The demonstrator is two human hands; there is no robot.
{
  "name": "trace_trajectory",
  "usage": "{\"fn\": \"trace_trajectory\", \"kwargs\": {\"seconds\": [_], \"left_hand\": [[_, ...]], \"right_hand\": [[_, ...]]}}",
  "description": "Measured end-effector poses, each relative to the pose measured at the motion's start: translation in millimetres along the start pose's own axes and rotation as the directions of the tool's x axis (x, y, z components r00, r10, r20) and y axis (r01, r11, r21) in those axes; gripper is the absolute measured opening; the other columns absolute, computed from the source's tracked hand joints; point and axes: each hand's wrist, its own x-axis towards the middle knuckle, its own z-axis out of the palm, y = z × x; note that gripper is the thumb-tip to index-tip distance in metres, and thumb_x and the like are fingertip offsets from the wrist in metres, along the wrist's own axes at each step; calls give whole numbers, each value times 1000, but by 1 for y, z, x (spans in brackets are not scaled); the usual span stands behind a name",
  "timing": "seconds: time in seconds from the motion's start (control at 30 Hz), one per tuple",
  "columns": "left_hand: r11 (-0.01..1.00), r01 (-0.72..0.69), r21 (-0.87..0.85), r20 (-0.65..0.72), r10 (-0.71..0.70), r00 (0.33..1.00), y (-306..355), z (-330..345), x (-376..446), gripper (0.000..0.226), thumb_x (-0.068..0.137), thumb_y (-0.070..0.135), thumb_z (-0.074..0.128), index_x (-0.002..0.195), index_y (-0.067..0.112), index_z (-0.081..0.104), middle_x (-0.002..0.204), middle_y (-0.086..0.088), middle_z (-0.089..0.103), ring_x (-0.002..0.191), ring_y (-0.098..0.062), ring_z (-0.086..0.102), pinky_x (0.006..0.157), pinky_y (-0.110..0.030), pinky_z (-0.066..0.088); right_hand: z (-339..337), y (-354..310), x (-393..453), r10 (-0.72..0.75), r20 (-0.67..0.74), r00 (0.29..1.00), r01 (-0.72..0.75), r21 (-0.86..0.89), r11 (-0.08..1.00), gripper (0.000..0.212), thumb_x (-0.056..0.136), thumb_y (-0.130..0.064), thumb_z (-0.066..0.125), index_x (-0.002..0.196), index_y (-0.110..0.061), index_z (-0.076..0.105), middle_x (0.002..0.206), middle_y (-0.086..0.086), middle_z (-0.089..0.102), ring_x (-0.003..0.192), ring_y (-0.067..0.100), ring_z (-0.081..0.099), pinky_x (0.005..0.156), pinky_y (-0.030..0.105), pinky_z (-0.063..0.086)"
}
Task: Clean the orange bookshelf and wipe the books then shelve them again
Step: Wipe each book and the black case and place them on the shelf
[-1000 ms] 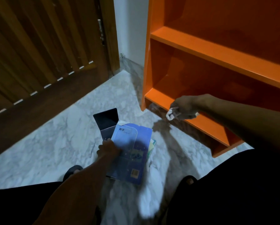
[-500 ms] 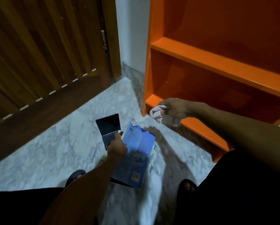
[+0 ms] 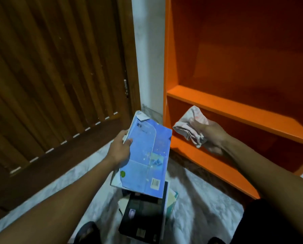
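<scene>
My left hand (image 3: 120,149) grips a light blue book (image 3: 148,155) by its left edge and holds it up above the floor, back cover with a barcode facing me. My right hand (image 3: 210,138) grips a crumpled pale cloth (image 3: 191,126) just right of the book, in front of the orange bookshelf (image 3: 235,110). The shelves in view hold no books. Below the raised book a pile of books (image 3: 145,215) lies on the marble floor, a black one on top.
A dark wooden slatted door (image 3: 55,76) fills the left side, with a strip of white wall (image 3: 149,55) between it and the bookshelf. My feet in dark sandals (image 3: 87,233) and my dark-clothed knees border the pile on the marble floor (image 3: 200,199).
My left hand has lifted the blue book off the floor pile. My right hand with the cloth has left the lowest shelf's edge and come up beside the book. The view has tilted upward.
</scene>
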Motion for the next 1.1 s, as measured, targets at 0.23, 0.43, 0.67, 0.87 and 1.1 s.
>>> {"fn": "trace_trajectory", "kwargs": {"seconds": [0.23, 0.43, 0.67, 0.87, 1.1], "left_hand": [[947, 53, -316, -1, -56, 998, 68, -46, -13, 20, 106, 31, 44, 119, 22, 56, 106, -1, 72, 85, -16, 75, 72, -40, 60], [904, 122, -410, 76, -100, 992, 78, -33, -24, 19, 105, 33, 44, 113, 27, 61, 103, -2, 76, 92, -30, 75, 84, -57, 59], [870, 85, -485, 30, -80, 996, 87, -24, -15, 18, 106, 27, 46, 114, 23, 62, 96, -5, 76, 81, -28, 75, 67, -43, 59], [797, 126, -591, -48, -191, 980, 80, -36, -2, 19, 106, 27, 46, 118, 20, 59, 100, -6, 74, 76, -24, 75, 58, -37, 60], [800, 125, -587, -152, -260, 953, 64, -46, 3, 21, 107, 26, 44, 120, 16, 57, 104, -6, 71, 83, -25, 71, 65, -37, 58]], "right_hand": [[27, -16, -2, -366, -324, 872, 342, -131, 931, 23, 101, -29, 54, 118, -19, 65, 111, 2, 72, 102, 24, 69, 84, 43, 57], [47, -16, 4, -649, -68, 757, 443, -677, 588, 33, 105, -32, 45, 137, -28, 52, 141, -2, 55, 137, 21, 44, 106, 43, 37], [57, 13, -4, -597, 231, 769, 551, -712, 435, 40, 105, -22, 45, 145, -27, 44, 150, -16, 23, 145, 2, 11, 125, 36, 3], [57, 47, -20, -516, 510, 688, 700, -653, 289, 43, 105, -45, 32, 137, -26, 52, 152, -14, 39, 146, 3, 25, 119, 16, 11], [67, 61, -63, -347, 699, 625, 780, -564, 271, 36, 102, -27, 44, 126, -8, 62, 126, 7, 65, 117, 14, 53, 97, 4, 31]]}}
